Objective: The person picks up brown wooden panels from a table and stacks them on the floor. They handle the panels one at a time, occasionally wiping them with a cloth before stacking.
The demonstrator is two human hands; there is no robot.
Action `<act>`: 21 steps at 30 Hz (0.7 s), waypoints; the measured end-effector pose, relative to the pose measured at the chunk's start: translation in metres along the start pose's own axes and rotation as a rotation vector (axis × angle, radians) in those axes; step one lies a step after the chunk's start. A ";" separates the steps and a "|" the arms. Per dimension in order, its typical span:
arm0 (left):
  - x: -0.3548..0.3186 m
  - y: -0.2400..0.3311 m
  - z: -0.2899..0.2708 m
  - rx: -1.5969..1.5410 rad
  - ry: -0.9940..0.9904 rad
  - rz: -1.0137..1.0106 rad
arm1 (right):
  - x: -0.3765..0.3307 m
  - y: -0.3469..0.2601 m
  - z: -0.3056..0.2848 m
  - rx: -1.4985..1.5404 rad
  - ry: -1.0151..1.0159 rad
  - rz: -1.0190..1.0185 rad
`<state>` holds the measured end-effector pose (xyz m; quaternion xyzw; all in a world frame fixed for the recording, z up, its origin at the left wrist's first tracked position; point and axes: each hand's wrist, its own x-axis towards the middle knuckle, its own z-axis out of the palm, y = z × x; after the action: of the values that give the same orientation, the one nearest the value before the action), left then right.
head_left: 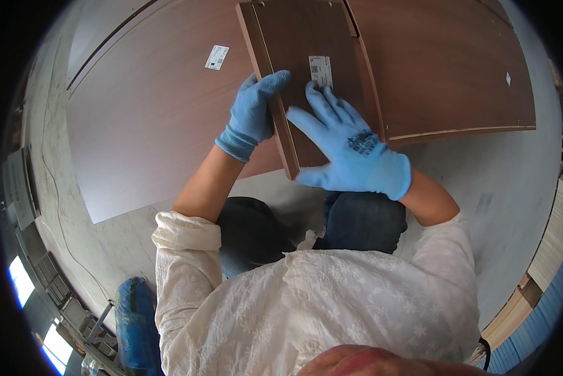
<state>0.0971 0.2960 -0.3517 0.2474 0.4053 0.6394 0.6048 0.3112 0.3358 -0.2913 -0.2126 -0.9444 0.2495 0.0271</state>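
A narrow dark brown wooden panel with a raised edge strip along its left side stands in front of me, tilted toward me. My left hand, in a blue glove, grips that left edge, the thumb over the strip and the other fingers partly hidden behind it. My right hand, also gloved in blue, lies over the panel's face with its fingers stretched and spread; it holds nothing. Just beyond its fingertips a white printed label is stuck on the panel.
A large brown board with a small white label lies on the left; another brown board extends to the right. Grey floor shows around them. A blue wrapped roll stands at lower left, beside metal frames. Stacked boards line the right.
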 end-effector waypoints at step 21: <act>0.004 -0.066 0.012 0.071 0.328 -0.495 | -0.055 0.085 0.062 -0.330 -0.013 -0.298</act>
<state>0.1441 0.2988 -0.3992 0.0553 0.5676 0.4896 0.6596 0.3844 0.3512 -0.3833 -0.0705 -0.9935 0.0861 0.0227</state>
